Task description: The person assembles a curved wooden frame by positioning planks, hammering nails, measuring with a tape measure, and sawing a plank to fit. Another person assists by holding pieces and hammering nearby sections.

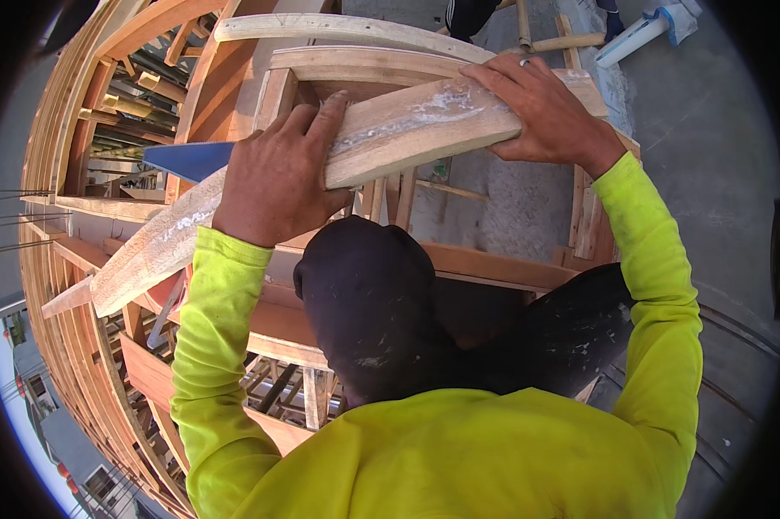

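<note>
A long, slightly curved wooden board (pixel 424 130) lies slantwise across my front, its face smeared with whitish-grey residue. My left hand (pixel 277 173) grips it left of the middle, thumb at the near edge and fingers over the far side. Around the board's right end, my right hand (pixel 550 108) is closed, fingers on top and thumb by the near edge; a ring shows on one finger. From behind the board, left of my left hand, juts a blue flat tapered blade (pixel 186 159), perhaps a handsaw's; the rest of it is hidden.
Below and around me is timber framing (pixel 494 264). A curved pale batten (pixel 355 28) lies beyond the board. Several poles (pixel 152 86) show inside the frame at left. Thin rods (pixel 13 246) stick out at the left rim. A white pipe (pixel 634 41) lies at far right.
</note>
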The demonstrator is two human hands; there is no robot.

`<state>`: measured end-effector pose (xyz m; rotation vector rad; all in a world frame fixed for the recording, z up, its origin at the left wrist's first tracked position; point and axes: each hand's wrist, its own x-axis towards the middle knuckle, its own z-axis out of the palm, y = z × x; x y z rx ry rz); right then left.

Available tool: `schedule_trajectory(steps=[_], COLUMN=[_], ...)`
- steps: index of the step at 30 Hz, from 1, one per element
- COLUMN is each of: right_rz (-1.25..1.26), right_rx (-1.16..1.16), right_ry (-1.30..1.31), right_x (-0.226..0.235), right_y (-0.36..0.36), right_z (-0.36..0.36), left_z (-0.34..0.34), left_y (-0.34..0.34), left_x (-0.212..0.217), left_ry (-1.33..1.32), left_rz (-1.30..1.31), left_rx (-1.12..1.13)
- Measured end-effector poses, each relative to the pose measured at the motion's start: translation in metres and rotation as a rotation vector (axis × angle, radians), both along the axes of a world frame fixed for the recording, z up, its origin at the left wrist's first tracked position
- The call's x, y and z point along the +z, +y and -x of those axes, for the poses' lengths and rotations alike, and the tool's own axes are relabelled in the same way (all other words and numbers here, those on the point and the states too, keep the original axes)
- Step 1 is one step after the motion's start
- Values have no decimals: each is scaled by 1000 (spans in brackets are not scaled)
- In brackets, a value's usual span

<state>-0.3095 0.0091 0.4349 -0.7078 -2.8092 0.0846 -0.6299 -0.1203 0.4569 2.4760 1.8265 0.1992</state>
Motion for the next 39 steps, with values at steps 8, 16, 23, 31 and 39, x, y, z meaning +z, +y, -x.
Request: schedule_trajectory(steps=[8,16,23,31,39], right_rz=[440,635,909,1107,1263], right_rx=[-564,-654,-563,-557,-544], right_ry=[-70,-165,-302,-421,-542], right_x=[-12,-82,-130,-188,-206], right_y=[-78,-119,-92,-61,-46], right_z=[-224,-333,-346,-323,-297], left_z=[-131,-250,-277,-257,-244], left_y=[91,111,96,80,63], left_x=[-44,-167,-268,-333,-356], left_ry=[-75,-226,-431,-493,-500], left_rz=[42,413,926,1210,1388], left_rx=[-487,-709,-604,-477,-387])
